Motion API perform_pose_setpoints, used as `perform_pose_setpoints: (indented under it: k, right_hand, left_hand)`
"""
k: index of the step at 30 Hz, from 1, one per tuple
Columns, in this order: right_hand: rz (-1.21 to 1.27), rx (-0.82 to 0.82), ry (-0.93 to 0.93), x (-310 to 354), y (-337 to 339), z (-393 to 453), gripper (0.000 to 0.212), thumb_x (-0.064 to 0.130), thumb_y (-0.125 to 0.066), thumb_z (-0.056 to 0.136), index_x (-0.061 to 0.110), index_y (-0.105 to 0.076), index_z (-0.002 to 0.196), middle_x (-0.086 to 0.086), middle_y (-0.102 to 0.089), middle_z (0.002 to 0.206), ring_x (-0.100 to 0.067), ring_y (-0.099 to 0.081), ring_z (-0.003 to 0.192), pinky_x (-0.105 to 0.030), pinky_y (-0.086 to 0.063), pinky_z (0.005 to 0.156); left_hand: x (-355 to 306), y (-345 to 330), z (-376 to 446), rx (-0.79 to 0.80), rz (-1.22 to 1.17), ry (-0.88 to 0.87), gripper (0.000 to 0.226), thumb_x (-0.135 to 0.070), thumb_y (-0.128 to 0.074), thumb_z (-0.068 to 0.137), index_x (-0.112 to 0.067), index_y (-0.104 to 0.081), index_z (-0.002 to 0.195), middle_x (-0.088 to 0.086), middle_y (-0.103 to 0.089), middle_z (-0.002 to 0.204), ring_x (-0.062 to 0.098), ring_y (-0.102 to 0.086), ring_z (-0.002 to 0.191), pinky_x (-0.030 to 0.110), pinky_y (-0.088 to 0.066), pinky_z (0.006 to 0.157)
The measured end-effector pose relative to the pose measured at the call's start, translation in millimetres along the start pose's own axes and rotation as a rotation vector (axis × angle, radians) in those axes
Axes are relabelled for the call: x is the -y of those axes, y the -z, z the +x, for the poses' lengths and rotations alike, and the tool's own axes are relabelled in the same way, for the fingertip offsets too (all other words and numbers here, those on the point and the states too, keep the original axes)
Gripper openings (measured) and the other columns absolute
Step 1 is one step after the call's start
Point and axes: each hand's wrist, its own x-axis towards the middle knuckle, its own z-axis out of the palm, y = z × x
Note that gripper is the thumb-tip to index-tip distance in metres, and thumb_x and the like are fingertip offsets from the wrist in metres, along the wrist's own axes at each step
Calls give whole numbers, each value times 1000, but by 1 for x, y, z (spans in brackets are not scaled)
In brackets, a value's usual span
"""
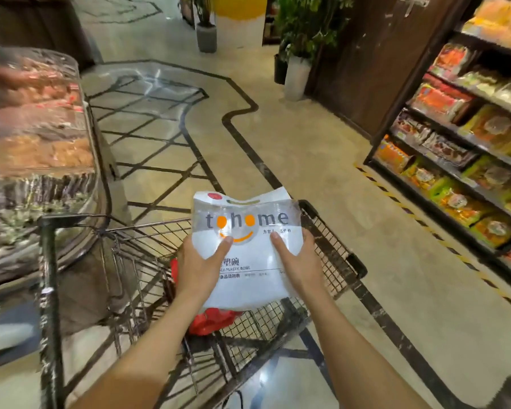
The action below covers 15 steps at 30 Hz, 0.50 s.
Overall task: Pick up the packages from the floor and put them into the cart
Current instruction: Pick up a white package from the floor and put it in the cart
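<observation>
At the far left, a clear-fronted display case (33, 119) of blurred red and brown goods is curving toward you. Just right of it, the dark wire shopping cart (334, 240) is standing on the pale tiled floor (292, 149), its handle bar near you on the left. Your left hand (201, 261) is gripping the left edge of a white plastic bowl package (248, 278), thumb pressing on its front and fingers curling out of sight behind. The package, printed "tohome" with an orange smile, is hovering above the cart's basket, not touching the wire. Beneath it, a red bag (210, 320) is lying inside the cart. Your right hand (298, 261) is clamping the package's right edge the same way, thumb on top. At the far right, dark shelves (455, 160) are holding rows of orange, green and red snack packets. Far off, two potted plants are standing by a wooden wall.
</observation>
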Motion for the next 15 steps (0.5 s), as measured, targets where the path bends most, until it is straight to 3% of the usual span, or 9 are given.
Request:
perform_pose_setpoints:
  k: [4, 7, 12, 15]
  right_hand:
    - [-77, 100, -17, -16, -37, 40, 77, 86, -59, 79, 40, -42, 138, 16, -65, 109, -16, -67, 98, -45, -56, 88]
    - [-107, 192, -35, -28, -62, 64, 78, 86, -59, 78, 39, -41, 137, 10, -67, 112, -21, -69, 100, -50, -57, 91]
    - [-192, 339, -53, -52, -103, 99, 95, 95, -51, 71, 38, -34, 145, 1, -67, 124, -28, -68, 108, -51, -57, 92]
    - [-208, 392, -82, -71, -123, 117, 93, 85, -56, 79, 32, -32, 151, -3, -66, 129, -31, -66, 114, -46, -55, 95]
  left_hand:
    - [24, -9, 20, -89, -10, 138, 88, -69, -77, 76, -18, -45, 139, 0, -62, 121, 22, -62, 108, 33, -47, 77]
    - [46, -17, 30, -126, -7, 267, 80, -55, -77, 86, -13, -34, 139, 1, -59, 121, 24, -59, 108, 34, -45, 87]
    - [80, -32, 49, -214, 100, 406, 74, -50, -72, 91, -9, -35, 140, 10, -58, 124, 29, -59, 112, 33, -42, 84]
    - [98, -37, 60, -201, 148, 443, 71, -51, -68, 93, -11, -37, 143, 6, -57, 118, 23, -55, 101, 29, -37, 78]
